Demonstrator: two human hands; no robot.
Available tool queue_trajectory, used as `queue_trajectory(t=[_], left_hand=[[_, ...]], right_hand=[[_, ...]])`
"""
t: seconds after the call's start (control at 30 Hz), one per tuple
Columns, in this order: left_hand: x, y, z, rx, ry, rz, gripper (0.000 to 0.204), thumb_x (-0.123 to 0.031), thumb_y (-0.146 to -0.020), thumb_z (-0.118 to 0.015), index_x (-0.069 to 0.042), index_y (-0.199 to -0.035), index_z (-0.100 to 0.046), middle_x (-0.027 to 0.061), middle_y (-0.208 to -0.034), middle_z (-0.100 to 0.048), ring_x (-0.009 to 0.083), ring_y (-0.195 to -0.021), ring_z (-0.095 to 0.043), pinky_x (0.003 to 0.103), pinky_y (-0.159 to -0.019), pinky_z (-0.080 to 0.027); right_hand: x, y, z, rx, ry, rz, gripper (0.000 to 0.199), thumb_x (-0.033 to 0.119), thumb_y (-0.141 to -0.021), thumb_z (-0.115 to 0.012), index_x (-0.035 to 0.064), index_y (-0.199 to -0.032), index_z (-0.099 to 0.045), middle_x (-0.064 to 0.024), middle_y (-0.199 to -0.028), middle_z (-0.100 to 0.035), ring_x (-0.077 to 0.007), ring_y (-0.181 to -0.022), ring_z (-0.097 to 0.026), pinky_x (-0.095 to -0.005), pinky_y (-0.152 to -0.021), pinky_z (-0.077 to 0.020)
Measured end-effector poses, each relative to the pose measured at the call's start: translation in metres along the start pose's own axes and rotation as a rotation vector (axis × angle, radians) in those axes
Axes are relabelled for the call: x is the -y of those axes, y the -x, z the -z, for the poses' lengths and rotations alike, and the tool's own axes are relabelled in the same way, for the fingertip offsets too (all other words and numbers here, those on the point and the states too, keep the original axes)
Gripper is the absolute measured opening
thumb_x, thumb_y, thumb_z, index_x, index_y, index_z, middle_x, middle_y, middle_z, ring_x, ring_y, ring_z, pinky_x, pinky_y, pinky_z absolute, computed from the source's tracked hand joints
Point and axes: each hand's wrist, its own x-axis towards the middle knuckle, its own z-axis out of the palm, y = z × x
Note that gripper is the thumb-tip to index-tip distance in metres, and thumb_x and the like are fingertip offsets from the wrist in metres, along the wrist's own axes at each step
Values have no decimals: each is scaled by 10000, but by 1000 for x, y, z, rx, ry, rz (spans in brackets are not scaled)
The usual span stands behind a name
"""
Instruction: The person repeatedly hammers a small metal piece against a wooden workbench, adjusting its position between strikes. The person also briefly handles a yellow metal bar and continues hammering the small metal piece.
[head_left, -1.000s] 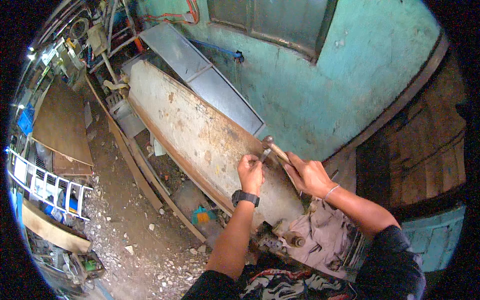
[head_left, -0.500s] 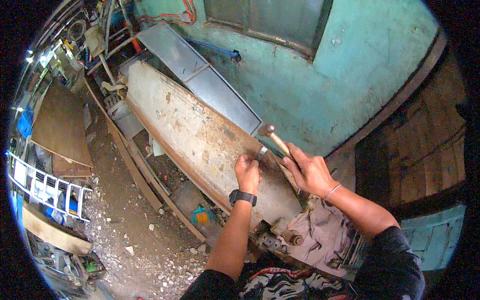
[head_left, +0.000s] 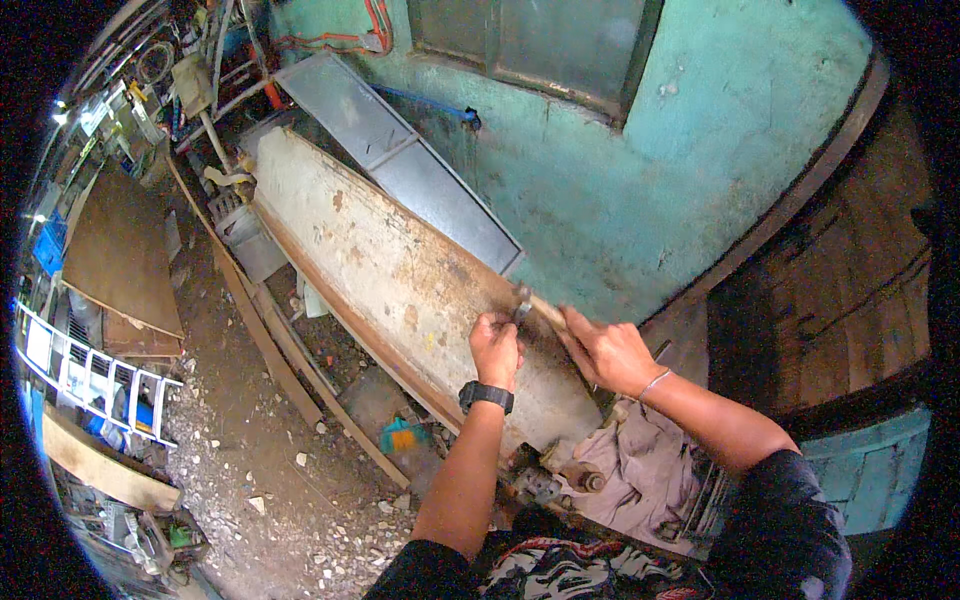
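Note:
My left hand [head_left: 497, 348] is closed around a short, shiny metal piece [head_left: 523, 311], over the right part of a long worn board [head_left: 370, 240] with a pale, stained top. The fist hides most of the metal piece, so its kind does not show. In my right hand [head_left: 617, 354] is a hammer [head_left: 546, 311], gripped by its light wooden handle. The hammer's head is down at the top of the metal piece, slightly blurred; whether they touch I cannot tell.
A grey metal-framed panel [head_left: 440, 190] lies behind the board, against a green wall [head_left: 730, 140]. Nearer me are a crumpled pinkish cloth [head_left: 645, 465] and a brownish cylindrical object [head_left: 588, 478]. Long planks [head_left: 290, 350] and a white ladder [head_left: 95, 375] lie at left.
My right hand has swung the hammer down and left, from raised above the board to the metal piece. My left hand has stayed in place.

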Motion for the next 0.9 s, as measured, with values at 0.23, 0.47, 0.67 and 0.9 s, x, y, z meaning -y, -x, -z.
queue_trajectory(t=[0.23,0.47,0.67,0.9], left_hand=[[-1,-1,-1,2,23,26,145,9,-913,-545,-90,-1015,-575,-8,-670,-496,93,-455,-449,267,-347,-368],[-85,13,27,432,415,427,133,-83,-906,-602,-157,-830,-522,-67,-562,-447,94,-360,-365,280,-382,-322],[-169,69,44,533,367,379,206,-80,-890,-609,-165,-765,-469,-65,-536,-421,89,-353,-355,277,-377,-311],[-217,124,77,555,280,314,193,-73,-889,-617,-158,-794,-472,-57,-536,-424,88,-338,-354,276,-359,-302]], right_hand=[[3,-11,15,-132,-154,-53,387,236,-980,-594,34,-1307,-550,-248,-792,-664,-428,-657,-662,-504,-571,-513],[7,-70,45,-499,-427,-212,374,268,-954,-673,17,-1210,-567,-159,-789,-662,-212,-552,-578,-404,-530,-483],[69,-74,55,-351,-1235,-201,256,108,-956,-674,22,-1119,-497,-140,-988,-683,-187,-876,-688,-315,-724,-575],[153,-52,60,-360,-1459,-88,298,54,-929,-701,24,-1121,-475,-186,-1096,-686,-236,-958,-708,-371,-832,-607]])
